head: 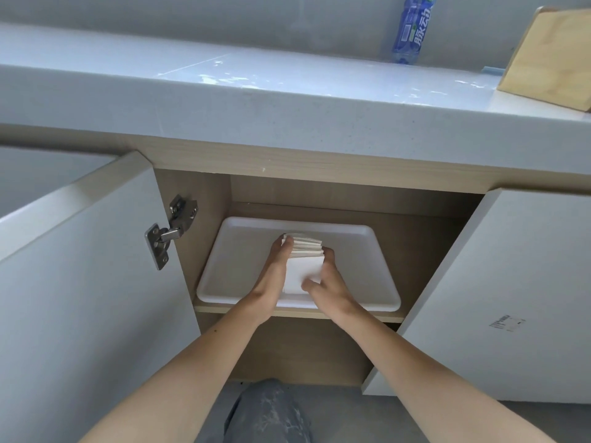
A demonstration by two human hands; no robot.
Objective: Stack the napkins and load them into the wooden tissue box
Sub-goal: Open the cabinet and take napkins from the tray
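Both hands are squaring up the napkins on the white tray inside the open cabinet.

The left hand and right hand are pressing the stack from either side, fingers clamped on its edges. The far sheets are fanning out; tapping the edges flush before lifting should help. A wooden box, probably the tissue box, is sitting up on the worktop.

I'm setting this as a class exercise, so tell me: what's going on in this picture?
A person crouches at an open cabinet under a countertop. The left hand and right hand press a stack of white napkins from either side, squaring it on a white tray on the shelf. A wooden box waits up on the counter beside a blue bottle; nothing is loaded yet.
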